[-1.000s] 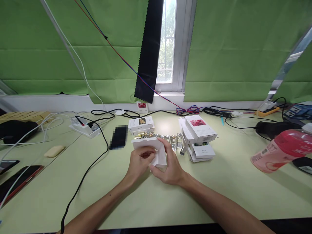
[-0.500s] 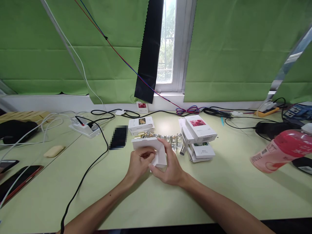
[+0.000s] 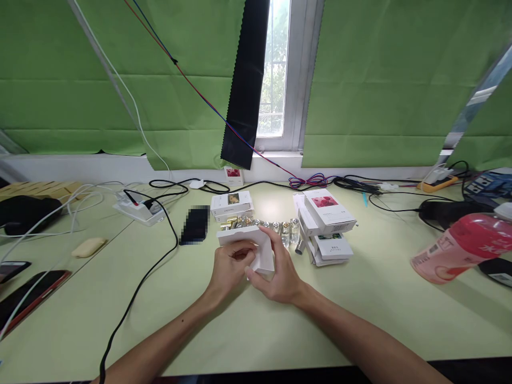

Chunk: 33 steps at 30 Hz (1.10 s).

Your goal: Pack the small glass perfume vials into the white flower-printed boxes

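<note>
A small white cardboard box (image 3: pixel 264 253) is held open above the table, its inside facing me. My right hand (image 3: pixel 278 272) grips its right side, with the thumb at the near edge and fingers around the far wall. My left hand (image 3: pixel 232 266) is closed, fingers curled at the box's left opening; whether they pinch a flap or something small is hidden. Just beyond the box stand several small glass bottles (image 3: pixel 285 232) with metallic tops, partly covered by the box and my hands. A loose silver cap (image 3: pixel 299 247) lies at the right end of their row.
Right of the bottles is a stack of white boxes (image 3: pixel 328 212); another white box pair (image 3: pixel 231 204) lies behind left. A pink bottle (image 3: pixel 460 248) stands far right. A black cable (image 3: pixel 150 272) crosses the table at left, near a power strip (image 3: pixel 140 209) and phone (image 3: pixel 34 298).
Almost nothing differs. Both hands keep their places on the white box, with only a very slight shift of the fingers and box.
</note>
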Available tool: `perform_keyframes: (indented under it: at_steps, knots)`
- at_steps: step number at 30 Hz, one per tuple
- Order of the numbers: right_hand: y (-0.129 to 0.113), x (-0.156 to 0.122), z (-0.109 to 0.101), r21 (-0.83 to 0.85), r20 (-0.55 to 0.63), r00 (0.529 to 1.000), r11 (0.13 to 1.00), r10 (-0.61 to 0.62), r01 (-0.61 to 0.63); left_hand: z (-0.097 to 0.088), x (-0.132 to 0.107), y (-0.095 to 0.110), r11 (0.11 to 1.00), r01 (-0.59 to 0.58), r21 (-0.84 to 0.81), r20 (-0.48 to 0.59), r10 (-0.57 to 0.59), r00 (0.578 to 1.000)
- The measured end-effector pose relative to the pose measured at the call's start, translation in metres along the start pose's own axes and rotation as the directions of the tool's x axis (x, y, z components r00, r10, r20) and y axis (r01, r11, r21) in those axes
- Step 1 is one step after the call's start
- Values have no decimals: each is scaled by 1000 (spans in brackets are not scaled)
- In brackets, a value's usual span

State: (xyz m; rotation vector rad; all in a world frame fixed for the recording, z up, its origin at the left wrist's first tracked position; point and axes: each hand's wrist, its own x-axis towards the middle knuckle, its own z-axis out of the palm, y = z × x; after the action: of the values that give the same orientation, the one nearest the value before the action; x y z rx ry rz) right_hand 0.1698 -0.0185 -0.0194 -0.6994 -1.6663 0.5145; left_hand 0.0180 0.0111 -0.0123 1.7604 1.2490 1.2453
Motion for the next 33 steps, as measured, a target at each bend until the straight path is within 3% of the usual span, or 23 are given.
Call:
perform_keyframes:
  at_steps: [15, 33]
  knots:
    - [2, 0, 0, -13, -42, 999, 1000, 0, 0, 2, -4, 0, 997, -49, 54, -49, 52, 997]
    - [0, 2, -2, -11, -78, 996, 999, 46, -47, 1, -3, 4, 992, -103, 79, -24, 105, 994]
